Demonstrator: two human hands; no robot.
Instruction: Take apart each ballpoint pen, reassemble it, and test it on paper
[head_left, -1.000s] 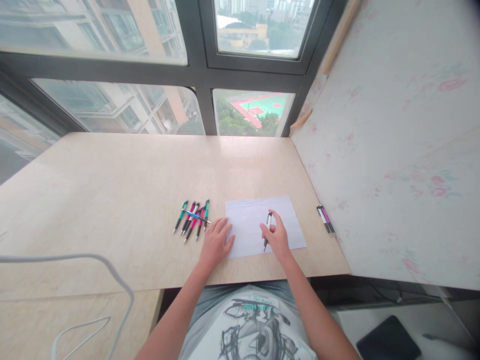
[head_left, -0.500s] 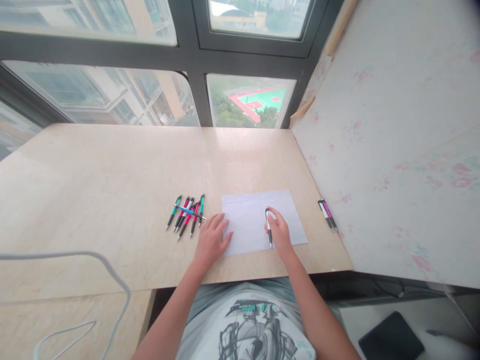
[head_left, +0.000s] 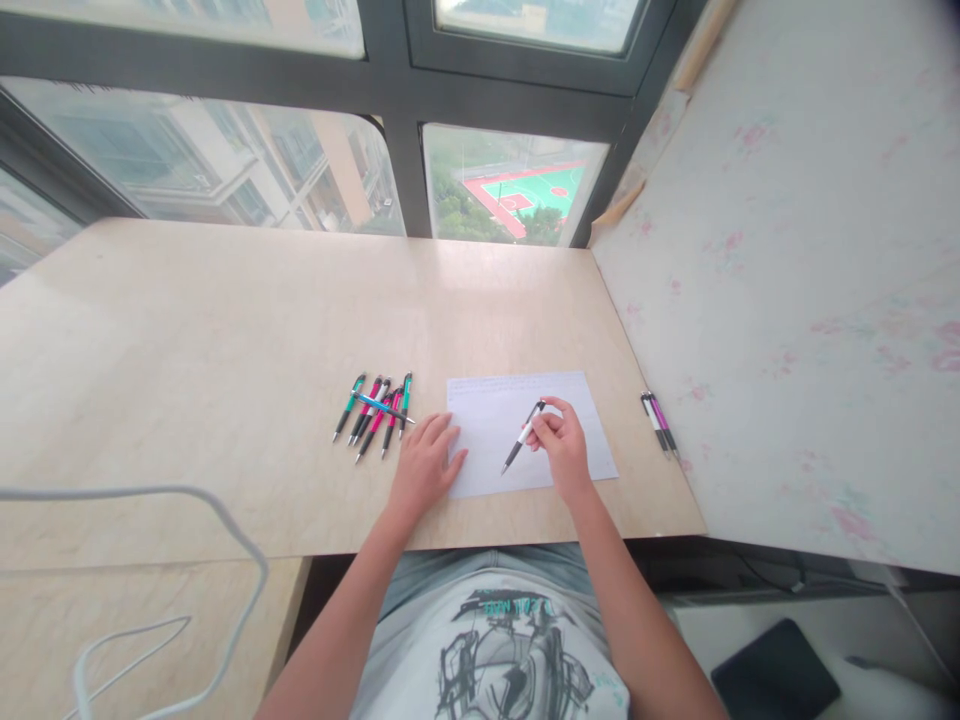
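Note:
A white sheet of paper (head_left: 495, 425) lies on the light wooden desk (head_left: 225, 340). My right hand (head_left: 564, 447) is closed around a black and white pen (head_left: 523, 437), its tip slanting down to the left over the sheet. My left hand (head_left: 424, 470) lies flat with fingers spread, on the sheet's left edge. Just left of it sit several teal and pink pens (head_left: 373, 412) in a loose bunch.
Two more pens (head_left: 658, 424) lie at the desk's right edge beside a floral-patterned wall panel (head_left: 787, 250). Windows (head_left: 517, 185) run along the far side. A white cable (head_left: 187, 560) loops at the lower left. A dark tablet-like object (head_left: 772, 675) lies at the lower right.
My right hand has turned the pen from nearly upright along the sheet to a slant, tip now pointing down-left. The left hand has stayed on the paper's edge. The camera tilted slightly.

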